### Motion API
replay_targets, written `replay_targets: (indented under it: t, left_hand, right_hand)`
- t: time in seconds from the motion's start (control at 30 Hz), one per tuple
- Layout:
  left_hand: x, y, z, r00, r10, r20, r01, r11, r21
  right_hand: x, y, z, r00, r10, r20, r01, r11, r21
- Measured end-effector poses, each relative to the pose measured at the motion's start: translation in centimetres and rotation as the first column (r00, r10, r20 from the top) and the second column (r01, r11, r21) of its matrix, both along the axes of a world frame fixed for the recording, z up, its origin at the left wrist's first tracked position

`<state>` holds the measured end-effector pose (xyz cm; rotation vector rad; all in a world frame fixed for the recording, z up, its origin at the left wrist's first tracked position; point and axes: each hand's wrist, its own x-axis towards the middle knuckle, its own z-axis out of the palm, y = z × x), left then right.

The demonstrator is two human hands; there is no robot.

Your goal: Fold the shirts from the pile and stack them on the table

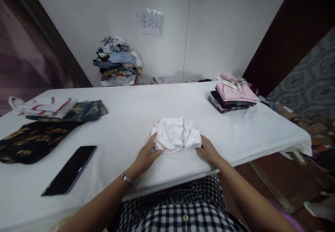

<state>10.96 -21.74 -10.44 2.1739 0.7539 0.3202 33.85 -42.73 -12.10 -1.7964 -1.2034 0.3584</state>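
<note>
The white table (136, 103) lies bare in a broad band across its middle, from the near edge to the far edge, so a hand can pass freely there. On the left the way is blocked by a black phone (70, 170), a dark patterned cloth (34, 139) and a striped cloth (44, 105) behind it. At the right far corner a stack of folded clothes (232, 97) stands in the way. A crumpled white cloth (176, 134) sits near the front edge, with bare table on either side.
</note>
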Motion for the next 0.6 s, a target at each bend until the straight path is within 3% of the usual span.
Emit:
replay_targets:
  t: [0.07, 0.13, 0.23, 0.3, 0.4, 0.6]
  left_hand:
    - [0.1, 0.1, 0.6, 0.997, 0.060, 0.042, -0.058, 0.997, -0.041]
    - [0.4, 0.5, 0.9, 0.986, 0.145, 0.087, -0.135, 0.985, -0.112]
    - [1.2, 1.2, 0.8, 0.964, 0.254, 0.084, -0.234, 0.954, -0.189]
    - [2.0, 1.3, 0.7, 0.956, 0.285, 0.064, -0.265, 0.939, -0.218]
    - [2.8, 0.8, 0.5, 0.963, 0.255, 0.085, -0.230, 0.946, -0.229]
    - [2.5, -0.6, 1.0, 0.992, 0.117, -0.055, -0.115, 0.993, 0.036]
  right_hand:
    - [0.3, -0.4, 1.0, 0.976, 0.004, -0.219, -0.007, 1.000, -0.013]
    - [0.6, -0.7, 2.0, 0.893, -0.044, -0.448, 0.034, 0.999, -0.031]
    - [0.9, -0.2, 2.6, 0.791, -0.180, -0.584, 0.173, 0.983, -0.069]
    - [0.9, 0.9, 2.3, 0.819, -0.258, -0.513, 0.244, 0.965, -0.094]
    - [0.8, 3.1, 1.1, 0.917, -0.316, -0.245, 0.292, 0.948, -0.128]
    - [1.6, 4.5, -0.6, 0.952, -0.304, 0.042, 0.302, 0.952, 0.046]
